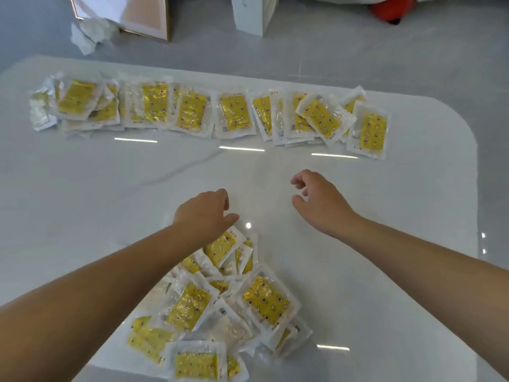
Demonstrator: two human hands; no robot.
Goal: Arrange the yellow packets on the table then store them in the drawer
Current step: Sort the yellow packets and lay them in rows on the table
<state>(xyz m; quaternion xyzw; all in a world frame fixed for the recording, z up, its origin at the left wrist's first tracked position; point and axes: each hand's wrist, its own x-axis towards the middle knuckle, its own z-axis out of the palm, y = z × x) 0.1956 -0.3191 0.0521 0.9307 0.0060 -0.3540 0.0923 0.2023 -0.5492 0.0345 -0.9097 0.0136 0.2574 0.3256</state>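
- Fingers [223,198] of left hand [205,213]: loosely curled, thumb out, nothing held as far as can be seen. Hand is over the far tip of the loose pile [265,299]; can't tell if it touches a packet.
- Right hand [319,205]: loosely curled too and empty, over bare table [110,202], at 3 o'clock of the left hand and clear of every packet.
- Loose pile of yellow packets: at 6 o'clock of both hands, near table edge, overlapping, long axes every which way. Top big one runs approx 10-to-4.
- Key relation: unsorted packets lie back toward 6 from the fingers. Left hand is nearer, right hand must come back and across. Judgement: next pick is from the pile's far tip, prob. by the left.
- Open room: wide bare strip of table between hands and the far packets, also out to 9 and 3.
- Row [192,111]: at 12 o'clock, spanning 10 to 2, small stacks side by side, long axes mostly 12-to-6, a few skewed at the right end.
- Edges: right end of row sits near the rounded table corner at 2 o'clock, so little spare room there.
- Drawer: not in view.
- Beyond the table: floor [358,59], cardboard box [132,15], crumpled wrap [91,34].
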